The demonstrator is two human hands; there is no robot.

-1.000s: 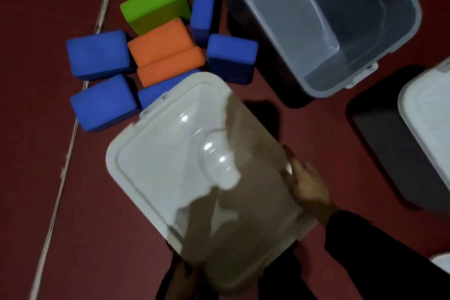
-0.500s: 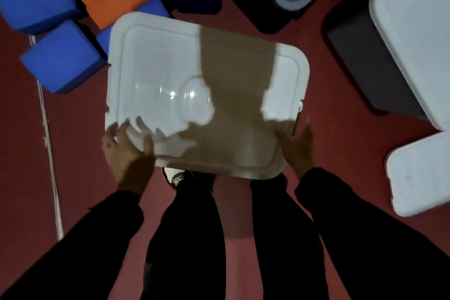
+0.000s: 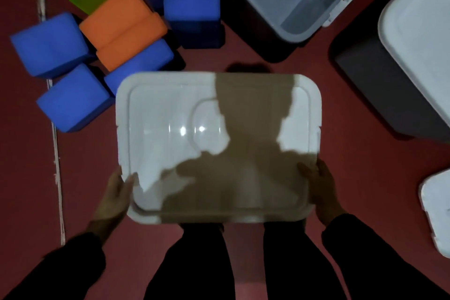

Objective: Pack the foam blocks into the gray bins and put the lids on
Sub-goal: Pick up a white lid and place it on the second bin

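Both hands hold one white lid (image 3: 170, 134) level above the dark red floor (image 3: 24, 178), in front of the person's legs. The left hand (image 3: 114, 192) grips the lid's near-left corner, thumb lying over the raised rim and fingers curled out of sight beneath. The right hand (image 3: 321, 190) clamps the near-right corner the same way — thumb on top, the rest tucked under the edge. A shadow falls across the lid's right and near parts.

Beyond the lid's far-left corner lies the pile of foam blocks (image 3: 126, 29): several blue ones, orange ones in the middle and a green one at the back, all touching or just beside each other on the floor. An open gray bin (image 3: 299, 31) stands at the top, well apart from the hands, nothing visible inside. At the right edge a second gray bin (image 3: 365, 80) carries its own white lid (image 3: 418, 31), and another lid (image 3: 435, 214) lies on the floor near the right sleeve.
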